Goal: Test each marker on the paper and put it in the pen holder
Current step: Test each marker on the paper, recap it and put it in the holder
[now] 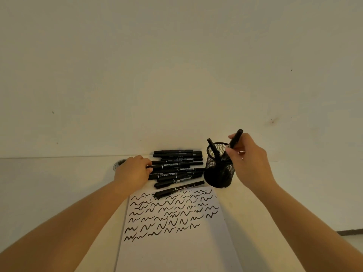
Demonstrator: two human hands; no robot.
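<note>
The right hand (248, 160) is gripping a black marker (234, 141) between thumb and fingers, holding it tilted with its lower end dipping inside the rim of the pen holder (219, 173). The pen holder, a black mesh cup, is standing on the tabletop (59, 183) just beyond the far right corner of the paper (176, 242). Another marker (213, 148) is already leaning inside it, its end projecting above the rim on the left side.

The left hand (133, 171) is lying palm down at the left end of the pile of markers (176, 165), its fingertips curling onto the ends of the nearest ones; whether it is actually pinching one cannot be told. The pile is lying near the far edge of the tabletop, against the wall (176, 65), just left of the pen holder. One stray marker (179, 189) is lying partly on the paper's far edge.

The paper is lying between the two forearms, its far half carrying rows of black wavy test strokes (169, 213). A round grommet (119, 163) is showing partly behind the left hand.
</note>
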